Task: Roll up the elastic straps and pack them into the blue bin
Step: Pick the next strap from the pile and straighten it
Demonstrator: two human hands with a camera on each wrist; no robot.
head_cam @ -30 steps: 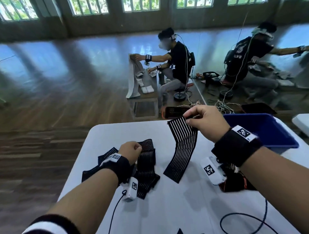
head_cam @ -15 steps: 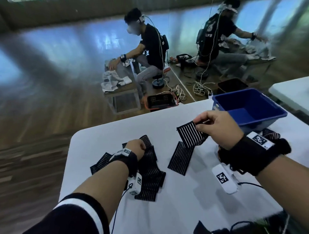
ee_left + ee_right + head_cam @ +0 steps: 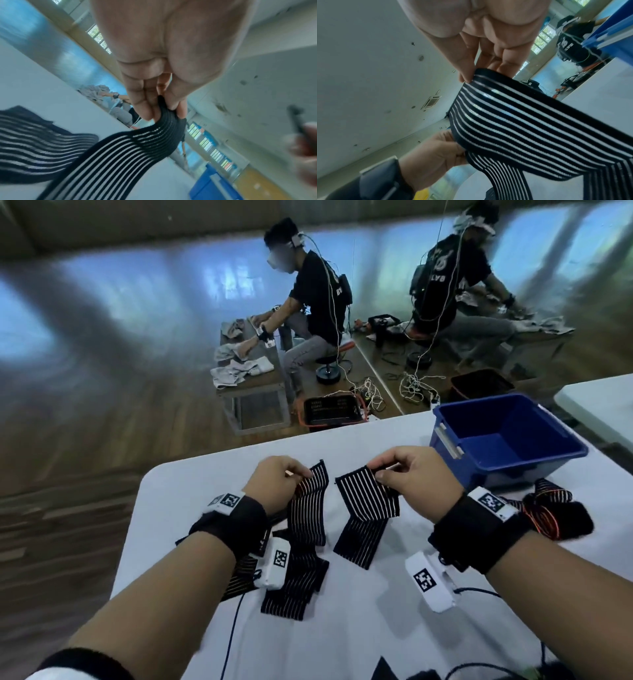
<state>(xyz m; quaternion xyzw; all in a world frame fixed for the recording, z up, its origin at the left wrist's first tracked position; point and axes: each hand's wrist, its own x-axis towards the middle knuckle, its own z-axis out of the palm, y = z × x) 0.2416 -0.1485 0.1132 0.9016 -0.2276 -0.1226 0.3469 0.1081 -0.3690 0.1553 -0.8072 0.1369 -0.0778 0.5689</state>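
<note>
On the white table (image 3: 342,628), head view: the left hand (image 3: 274,484) had come up off the strap pile (image 3: 294,587) to pinch a striped strap (image 3: 308,508); the right hand (image 3: 414,477) pinched another strap (image 3: 368,508), the blue bin (image 3: 507,440) beyond its fingers. Wrist views confirmed both pinches; rolling seemed imminent

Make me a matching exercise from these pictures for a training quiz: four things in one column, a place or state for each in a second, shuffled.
1. left hand
2. right hand
3. blue bin
4. red-striped straps

a. empty, far right on the table
b. pinches the left-side strap's end
c. heaped beside the right wrist
d. pinches the right-side strap's end

Pairs: 1-b, 2-d, 3-a, 4-c
</note>
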